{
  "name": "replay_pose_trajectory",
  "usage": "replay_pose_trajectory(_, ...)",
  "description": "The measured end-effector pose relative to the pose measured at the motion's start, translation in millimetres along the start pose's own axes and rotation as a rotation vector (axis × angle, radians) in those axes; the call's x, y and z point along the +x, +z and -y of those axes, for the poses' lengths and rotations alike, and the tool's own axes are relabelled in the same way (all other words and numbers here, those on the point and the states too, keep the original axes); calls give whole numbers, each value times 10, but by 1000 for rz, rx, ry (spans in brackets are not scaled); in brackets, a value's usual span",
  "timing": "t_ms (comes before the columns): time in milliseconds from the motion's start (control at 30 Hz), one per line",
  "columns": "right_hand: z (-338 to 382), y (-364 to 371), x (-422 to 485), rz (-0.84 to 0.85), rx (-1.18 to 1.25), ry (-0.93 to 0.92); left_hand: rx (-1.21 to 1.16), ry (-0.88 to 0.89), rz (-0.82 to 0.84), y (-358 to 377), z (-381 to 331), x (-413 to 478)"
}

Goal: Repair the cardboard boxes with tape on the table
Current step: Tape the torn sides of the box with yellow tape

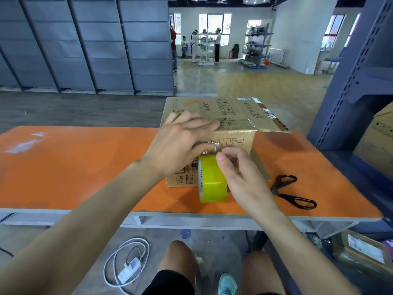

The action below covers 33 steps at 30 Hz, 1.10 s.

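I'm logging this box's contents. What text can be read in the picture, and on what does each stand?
"300ml": near side of the cardboard box, low down.
"LAF": same side, left of that.
"MADE": edge of the yellow tape roll; the other letters are unclear.
Chinese print and handwriting on the box top: too blurred to read.
Label on the parcel under the table: too small.
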State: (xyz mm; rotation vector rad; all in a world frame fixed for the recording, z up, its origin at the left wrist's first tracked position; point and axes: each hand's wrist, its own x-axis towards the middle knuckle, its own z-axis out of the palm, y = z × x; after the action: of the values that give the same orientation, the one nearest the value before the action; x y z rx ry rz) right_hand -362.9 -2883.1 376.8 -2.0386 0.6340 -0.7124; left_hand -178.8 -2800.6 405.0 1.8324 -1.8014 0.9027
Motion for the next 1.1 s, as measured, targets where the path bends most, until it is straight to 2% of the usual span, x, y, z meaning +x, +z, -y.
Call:
replay_pose_trajectory(167,-165,-214,5,16,-143,-80,-107,-206,-208,-51,-288,-214)
replay_pose_trajectory(367,-514,-625,49,207,-574,-54,-290,-514,-42,-91,-624,-368)
replay_pose_trajectory(467,-705,-893,92,328,-881,-56,-329,-627,-36,-64,-679,-369)
replay_pose_trajectory(567,-889,-1102,121,416,-1046,-10,-341,-712,-38,-32,-747,-331)
replay_pose_trajectory(800,-1028,-1224,141,497,-1090,54,-506,-952,25,-45,-864,-351)
replay_pose_trajectory(967,-941,-1296,173,505,-1160,-26,-709,-1020,28,-40,-850,-291)
replay_pose_trajectory(1100,-826,-1270,49,494,-1177,-120,-893,-1092,-54,-7,-833,-213)
